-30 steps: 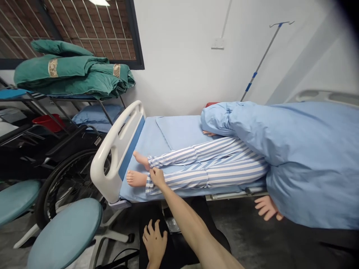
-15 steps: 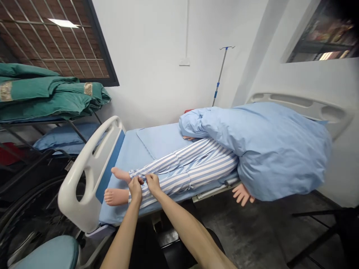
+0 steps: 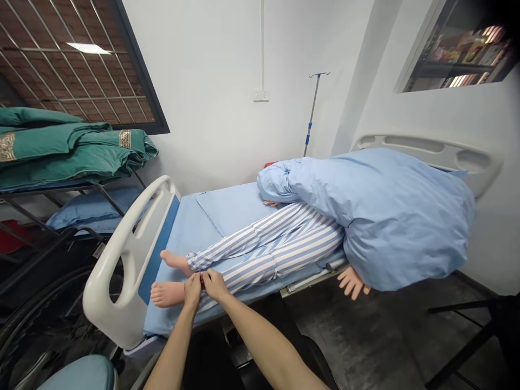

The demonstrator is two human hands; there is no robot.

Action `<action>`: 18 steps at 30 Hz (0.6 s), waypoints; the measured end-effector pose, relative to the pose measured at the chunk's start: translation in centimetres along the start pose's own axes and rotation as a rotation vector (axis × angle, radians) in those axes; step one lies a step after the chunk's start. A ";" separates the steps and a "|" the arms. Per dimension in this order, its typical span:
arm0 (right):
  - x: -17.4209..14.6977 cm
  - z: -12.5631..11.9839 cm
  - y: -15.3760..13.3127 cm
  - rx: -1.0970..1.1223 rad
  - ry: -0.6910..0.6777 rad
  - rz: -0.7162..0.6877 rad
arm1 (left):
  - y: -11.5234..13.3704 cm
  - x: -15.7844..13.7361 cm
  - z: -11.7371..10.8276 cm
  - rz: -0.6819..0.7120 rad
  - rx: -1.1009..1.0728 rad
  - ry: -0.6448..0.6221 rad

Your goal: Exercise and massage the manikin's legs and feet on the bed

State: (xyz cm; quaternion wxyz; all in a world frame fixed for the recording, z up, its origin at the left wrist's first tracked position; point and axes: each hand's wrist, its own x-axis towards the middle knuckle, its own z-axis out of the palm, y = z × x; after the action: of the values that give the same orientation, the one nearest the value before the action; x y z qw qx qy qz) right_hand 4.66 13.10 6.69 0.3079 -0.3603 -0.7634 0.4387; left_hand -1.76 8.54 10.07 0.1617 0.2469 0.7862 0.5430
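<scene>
Landmark for all places: the white footboard [image 3: 108,311].

Hands: 2, bare, working side by side a short way in from the footboard, over the lower end of the near leg of the striped trousers [image 3: 292,252]. Left hand [image 3: 192,291]: fingers curled in, closed on trouser cloth at the ankle; the nearer of the 2 to the footboard. Right hand [image 3: 215,284]: likewise curled, thumb side toward the left hand, closed on the same trouser leg just farther from the footboard. The 2 hands meet or nearly so at the thumbs; exact fingertip contact is hidden.

Arms: left forearm [image 3: 170,346] rises steeply from the lower edge of view, leaning slightly away from the footboard. Right forearm [image 3: 272,344] slants in toward the footboard from its elbow end, crossing the near bed edge. Backs of both hands face up.

Trousers: on a figure lying lengthwise, legs toward the footboard. 2 bare feet: near foot [image 3: 167,294], toes up, just beside the left hand; far foot [image 3: 176,261], beyond it, also close to the footboard. Blue cover [image 3: 398,216]: heaped over the upper body, well away from the footboard.
</scene>
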 end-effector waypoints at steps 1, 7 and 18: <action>0.2 -0.1 0.0 0.005 -0.008 0.015 | 0.2 -0.1 0.1 -0.011 -0.012 -0.010; 1.1 -4.2 -1.3 0.034 0.093 -0.072 | 0.2 -0.8 2.0 0.077 0.038 -0.041; 0.6 -7.7 2.7 0.040 0.096 0.039 | 2.1 -2.1 6.5 0.081 -0.089 -0.171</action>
State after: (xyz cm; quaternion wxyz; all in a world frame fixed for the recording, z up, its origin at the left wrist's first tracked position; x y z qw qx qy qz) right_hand 11.14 18.05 7.71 0.3428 -0.3895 -0.7318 0.4419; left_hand 3.80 12.97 9.72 0.2171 0.3166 0.7340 0.5602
